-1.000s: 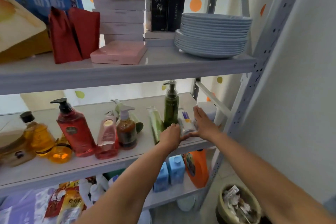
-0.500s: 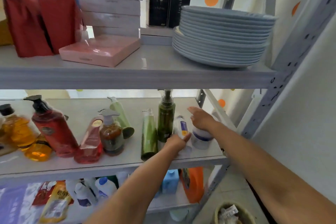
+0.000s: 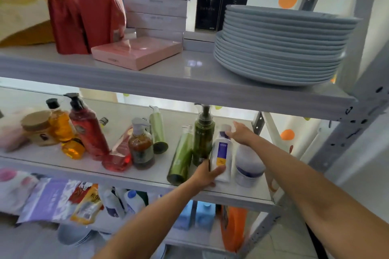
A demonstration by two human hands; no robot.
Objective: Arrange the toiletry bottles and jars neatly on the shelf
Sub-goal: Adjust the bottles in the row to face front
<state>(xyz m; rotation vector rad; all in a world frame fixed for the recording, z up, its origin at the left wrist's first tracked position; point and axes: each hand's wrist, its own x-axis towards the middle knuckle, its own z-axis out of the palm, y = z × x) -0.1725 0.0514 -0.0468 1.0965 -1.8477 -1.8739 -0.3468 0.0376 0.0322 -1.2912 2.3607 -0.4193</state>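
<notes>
Steadying the white bottle: we judge this to be the step in hand, setting the white bottle [image 3: 221, 154] upright in its slot on the middle shelf [image 3: 134, 174].
Left hand: our left hand [image 3: 205, 175] grips the bottle's lower end, fingers [image 3: 217, 169] curled round its base.
Right hand: our right hand [image 3: 242, 135] touches the cap end; we cannot tell whether its fingers pinch the cap or only rest on it.
Bottle's place: toward the shelf's 3 o'clock end near the front edge, tilted a little. The dark green pump bottle [image 3: 203, 139] is just beside it at 9 o'clock, and the white jar [image 3: 248, 166] is at 3 o'clock.
Next move: it likely calls for seating the base flat, then letting go gently so neither neighbour gets knocked.
Left to do: a light green bottle [image 3: 181, 156] leans at 9 o'clock of the pump bottle. A pink bottle [image 3: 119, 154] lies tipped beside the brown pump bottle [image 3: 140, 146]. Both probably need standing up.
Far end: a red pump bottle [image 3: 88, 130] and a cork-lidded jar [image 3: 37, 129] stand toward 9 o'clock.
Surface and room: pale glossy boards in a grey metal frame. The board above carries stacked plates [image 3: 282, 46] and a pink box [image 3: 136, 52]. The wall behind is white with coloured dots.
</notes>
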